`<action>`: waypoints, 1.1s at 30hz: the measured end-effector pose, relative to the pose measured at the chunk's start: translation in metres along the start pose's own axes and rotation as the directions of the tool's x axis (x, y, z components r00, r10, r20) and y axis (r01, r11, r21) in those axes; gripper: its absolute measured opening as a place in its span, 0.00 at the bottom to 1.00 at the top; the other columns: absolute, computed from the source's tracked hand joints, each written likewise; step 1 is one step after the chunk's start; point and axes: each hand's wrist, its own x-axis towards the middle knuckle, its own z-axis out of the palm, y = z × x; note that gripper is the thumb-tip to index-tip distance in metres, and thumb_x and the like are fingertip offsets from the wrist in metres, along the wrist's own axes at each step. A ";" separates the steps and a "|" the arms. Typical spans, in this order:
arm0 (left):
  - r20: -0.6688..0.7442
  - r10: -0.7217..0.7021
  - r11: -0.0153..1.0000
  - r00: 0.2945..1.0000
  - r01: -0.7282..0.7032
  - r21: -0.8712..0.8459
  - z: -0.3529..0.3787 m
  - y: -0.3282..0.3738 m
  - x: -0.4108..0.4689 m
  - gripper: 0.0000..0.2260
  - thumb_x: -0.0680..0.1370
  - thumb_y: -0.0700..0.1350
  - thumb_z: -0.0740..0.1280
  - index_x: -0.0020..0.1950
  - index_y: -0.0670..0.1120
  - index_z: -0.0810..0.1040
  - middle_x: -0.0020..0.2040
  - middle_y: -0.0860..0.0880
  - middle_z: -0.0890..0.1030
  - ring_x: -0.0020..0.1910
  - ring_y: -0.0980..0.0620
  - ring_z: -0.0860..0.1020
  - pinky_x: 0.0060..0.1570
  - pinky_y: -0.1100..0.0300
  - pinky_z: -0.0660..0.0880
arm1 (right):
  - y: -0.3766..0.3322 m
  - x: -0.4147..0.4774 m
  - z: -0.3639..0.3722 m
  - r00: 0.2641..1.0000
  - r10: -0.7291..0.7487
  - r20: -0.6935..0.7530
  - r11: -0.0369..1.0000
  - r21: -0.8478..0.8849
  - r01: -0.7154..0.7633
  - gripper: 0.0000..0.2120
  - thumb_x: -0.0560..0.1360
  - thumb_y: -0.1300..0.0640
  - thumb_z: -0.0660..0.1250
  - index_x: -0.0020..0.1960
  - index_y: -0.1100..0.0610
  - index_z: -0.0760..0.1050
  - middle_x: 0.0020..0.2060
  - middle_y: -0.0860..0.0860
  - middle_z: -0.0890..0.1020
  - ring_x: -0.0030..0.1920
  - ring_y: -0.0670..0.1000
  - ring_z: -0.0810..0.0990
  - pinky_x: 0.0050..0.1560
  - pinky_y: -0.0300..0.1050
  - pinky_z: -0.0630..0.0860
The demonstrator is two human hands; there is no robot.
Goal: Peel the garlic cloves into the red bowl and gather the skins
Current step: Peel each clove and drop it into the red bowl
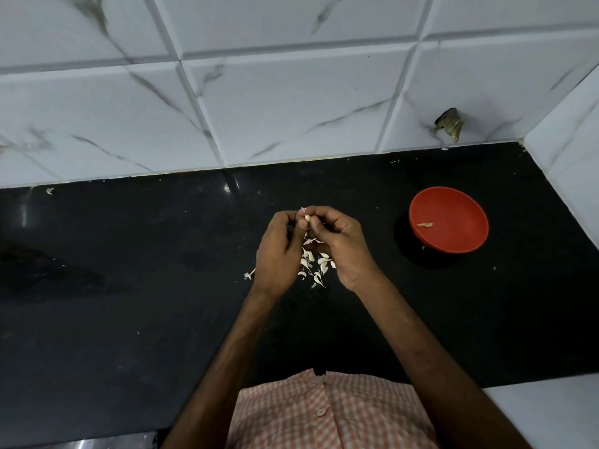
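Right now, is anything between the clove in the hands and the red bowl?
Nothing visible. The left hand and right hand pinch the garlic clove; only bare black counter lies between it and the red bowl to the right. The skins lie below the hands, off that path. The bowl's top is open.

We hold a garlic clove (307, 218) over the skins (313, 265) on the counter (129, 286); the bowl (453, 204), peeled cloves (425, 224) inside, sits at three o'clock.
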 end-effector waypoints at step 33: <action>0.235 -0.174 0.983 0.956 0.155 0.096 0.142 -0.038 0.030 0.18 0.82 0.53 0.65 0.34 0.48 0.77 0.31 0.51 0.81 0.32 0.57 0.77 0.42 0.56 0.74 | 0.005 0.022 -0.233 0.720 0.433 -0.542 0.830 0.552 -0.083 0.20 0.84 0.60 0.59 0.73 0.68 0.67 0.74 0.62 0.69 0.76 0.60 0.65 0.77 0.53 0.62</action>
